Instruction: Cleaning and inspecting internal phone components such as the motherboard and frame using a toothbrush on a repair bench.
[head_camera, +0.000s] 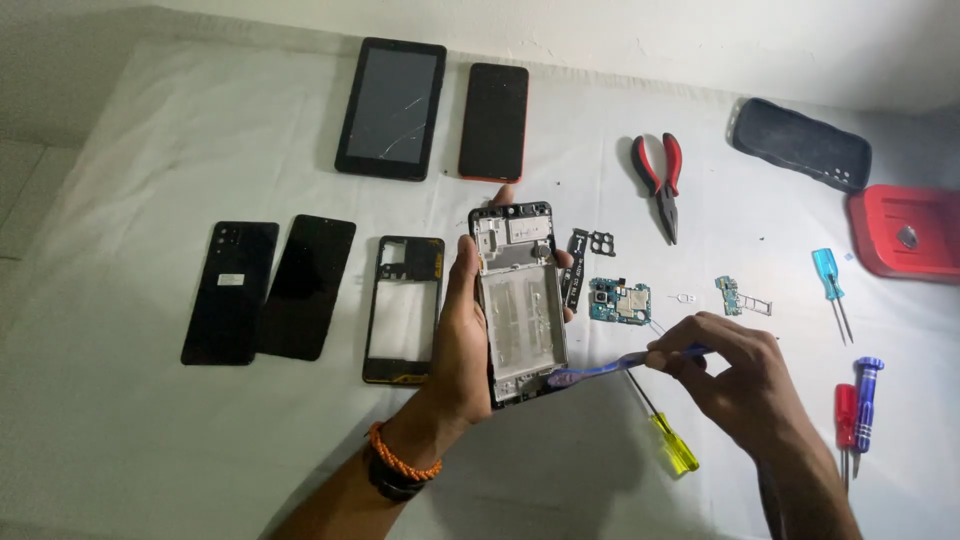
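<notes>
Dim, uneven light, brightest at upper centre; corners fall dark, soft shadows under the forearms, slight softness throughout

My opened phone frame (520, 300) stands upright, bare silver inside; my blue pry tool (610, 365) touches its lower edge.

Cracked tablet (390, 108), red-handled pliers (660, 180) and yellow screwdriver (668, 435) lie around.

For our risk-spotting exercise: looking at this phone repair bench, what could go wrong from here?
1. The blue pry tool in the right hand could slip and gouge the opened phone frame, held off the table only by the left hand.
2. The loose circuit board and small part lie near the working hand and could be knocked away.
</notes>
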